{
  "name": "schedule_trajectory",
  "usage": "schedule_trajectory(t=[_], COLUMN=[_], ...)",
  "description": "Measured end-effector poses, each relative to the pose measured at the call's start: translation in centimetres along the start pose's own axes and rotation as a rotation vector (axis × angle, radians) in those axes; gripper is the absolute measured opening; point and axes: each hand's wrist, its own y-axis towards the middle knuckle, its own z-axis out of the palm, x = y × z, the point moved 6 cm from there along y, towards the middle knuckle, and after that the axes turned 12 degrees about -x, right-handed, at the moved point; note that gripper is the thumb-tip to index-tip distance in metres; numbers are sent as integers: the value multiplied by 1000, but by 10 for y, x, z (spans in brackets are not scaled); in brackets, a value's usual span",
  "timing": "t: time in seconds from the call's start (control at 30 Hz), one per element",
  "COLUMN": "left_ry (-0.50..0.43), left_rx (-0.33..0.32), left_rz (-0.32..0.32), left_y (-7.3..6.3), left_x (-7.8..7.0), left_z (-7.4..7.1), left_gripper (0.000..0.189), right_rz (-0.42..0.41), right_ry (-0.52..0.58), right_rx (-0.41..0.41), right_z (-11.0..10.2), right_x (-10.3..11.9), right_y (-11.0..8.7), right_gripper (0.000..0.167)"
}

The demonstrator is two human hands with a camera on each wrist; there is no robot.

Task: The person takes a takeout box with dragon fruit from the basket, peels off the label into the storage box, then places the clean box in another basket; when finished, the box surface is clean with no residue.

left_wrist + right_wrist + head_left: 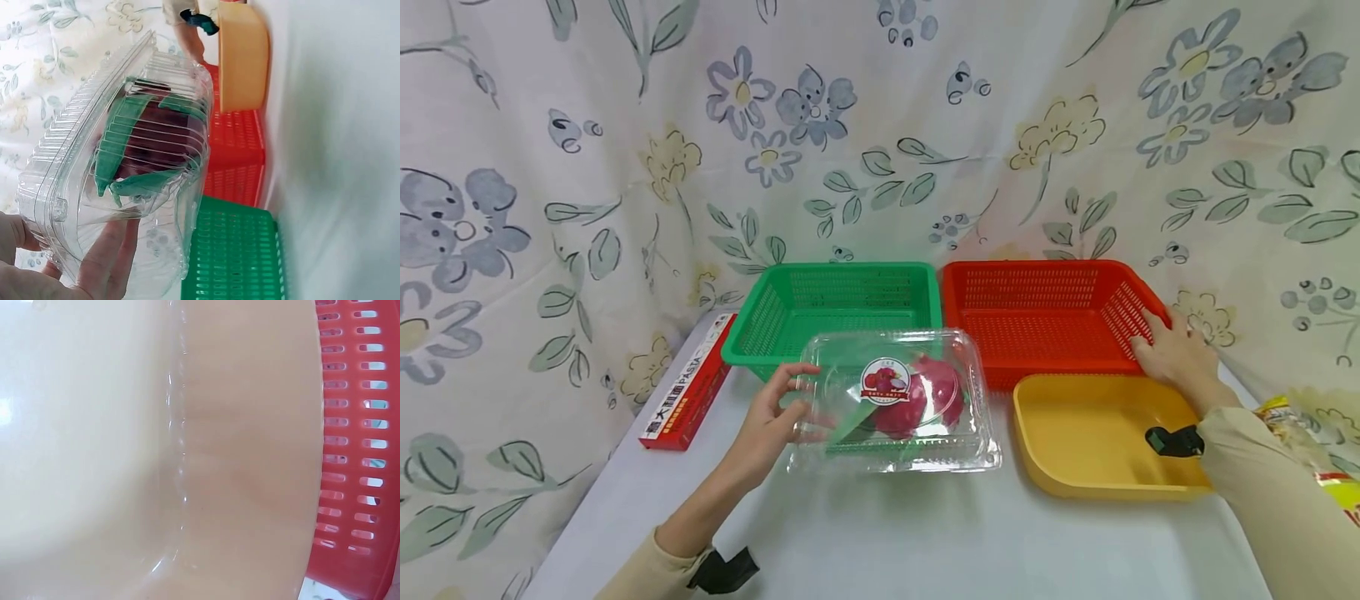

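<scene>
My left hand [778, 421] holds a clear plastic clamshell box [827, 400] by its left side, raised above the table in front of the green basket [745, 346]. Inside the box lies a red fruit [928, 396] with green leaf-like parts, and a round label [885, 381] is on the lid. In the left wrist view, fingers [103, 256] reach under the box and the thumb side is at its rim. My right hand [1183, 362] grips the right rim of the red basket [1022, 358]; its far fingers are partly hidden. The right wrist view barely shows that hand.
A yellow tray [1090, 487] stands in front of the red basket, under my right forearm. Left of the green basket lies a red pasta box [692, 387]. Snack packets [1300, 433] sit at the right edge. A floral curtain [880, 125] hangs behind.
</scene>
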Motion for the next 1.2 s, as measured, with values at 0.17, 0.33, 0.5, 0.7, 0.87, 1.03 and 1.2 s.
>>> schedule_trajectory(t=[0.17,0.33,0.5,0.7,0.87,1.03,1.2], left_ry=[15,15,22,21,29,40,60], left_rx=[25,39,49,92,112,127,128], left_rz=[18,14,-18,-43,-62,-72,-81], left_y=[-7,-10,-13,-16,-18,-19,-19], left_x=[4,11,19,22,22,24,30], left_z=[-1,0,0,2,2,3,2], left_gripper=[42,40,39,40,39,39,39], right_rz=[5,3,1,10,-1,-5,-7], right_ry=[8,1,7,2,4,2,0], right_rx=[-1,4,8,10,11,10,9], right_z=[-2,-3,-1,0,-1,-1,0], right_x=[1,-1,-1,-3,-2,-2,-2], right_y=[1,1,0,0,1,2,1], right_gripper=[68,68,68,67,67,67,67])
